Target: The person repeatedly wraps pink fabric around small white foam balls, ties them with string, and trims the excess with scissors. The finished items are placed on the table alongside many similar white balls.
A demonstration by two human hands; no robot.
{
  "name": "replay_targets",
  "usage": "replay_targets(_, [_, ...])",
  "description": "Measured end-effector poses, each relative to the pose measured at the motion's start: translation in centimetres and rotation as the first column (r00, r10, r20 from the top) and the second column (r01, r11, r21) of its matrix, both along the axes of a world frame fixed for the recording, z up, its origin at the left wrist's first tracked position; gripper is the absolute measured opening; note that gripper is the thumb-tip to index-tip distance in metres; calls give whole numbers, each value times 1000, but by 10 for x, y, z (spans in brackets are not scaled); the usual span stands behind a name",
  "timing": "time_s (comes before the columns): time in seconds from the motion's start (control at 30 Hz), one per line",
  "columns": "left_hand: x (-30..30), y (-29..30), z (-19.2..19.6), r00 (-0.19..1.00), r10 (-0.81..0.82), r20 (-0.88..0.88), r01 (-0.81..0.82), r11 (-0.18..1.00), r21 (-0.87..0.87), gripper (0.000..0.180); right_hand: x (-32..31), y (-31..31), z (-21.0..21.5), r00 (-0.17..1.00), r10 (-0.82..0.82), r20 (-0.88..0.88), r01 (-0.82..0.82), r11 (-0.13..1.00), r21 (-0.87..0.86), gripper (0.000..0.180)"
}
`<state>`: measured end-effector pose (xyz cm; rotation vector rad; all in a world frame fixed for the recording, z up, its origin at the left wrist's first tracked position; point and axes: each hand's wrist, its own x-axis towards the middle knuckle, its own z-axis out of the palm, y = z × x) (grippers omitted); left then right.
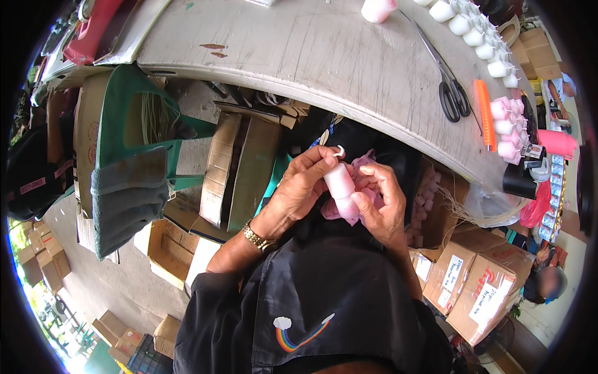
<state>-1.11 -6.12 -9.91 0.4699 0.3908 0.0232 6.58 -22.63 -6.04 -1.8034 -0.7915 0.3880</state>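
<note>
Over my lap I hold a small pale pink candle (339,181) with a white wick curling from its upper end. My left hand (304,182) is closed, its thumb and fingertips pinching the top of the candle beside the wick. My right hand (383,198) grips the lower part through a pink cloth (349,217), which is bunched round the candle's base and between the fingers. The candle leans slightly, its wick end toward the upper left.
Ahead stands a scratched white table (299,56), with scissors (450,93), an orange cutter (483,115), rows of white candles (474,37) and pink candles (508,128). Cardboard boxes (476,283) sit at my right. A green chair (118,124) with a grey towel (129,199) stands left.
</note>
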Motion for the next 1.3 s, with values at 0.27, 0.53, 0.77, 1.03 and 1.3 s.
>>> replay_targets(0.27, [3, 7, -17, 985, 147, -87, -167, 936, -310, 10, -1, -9, -12, 811, -52, -583, 89, 995, 35, 29])
replay_targets(0.53, [4, 3, -12, 981, 151, -124, -192, 863, -467, 12, 0, -1, 4, 770, 105, -629, -55, 994, 99, 26])
replay_targets(0.77, [3, 6, -21, 964, 161, -210, -251, 802, -542, 21, -1, -3, 10, 854, 39, -519, -45, 999, 1, 17])
replay_targets(1.03, [8, 16, -22, 913, 274, -302, -403, 720, -566, 20, -17, 8, 16, 966, 60, -253, -61, 998, 3, 14])
replay_targets(1.3, [16, 6, -7, 865, 272, -422, -428, 839, -336, 25, -19, 13, 3, 998, 21, -62, -18, 999, 41, 11])
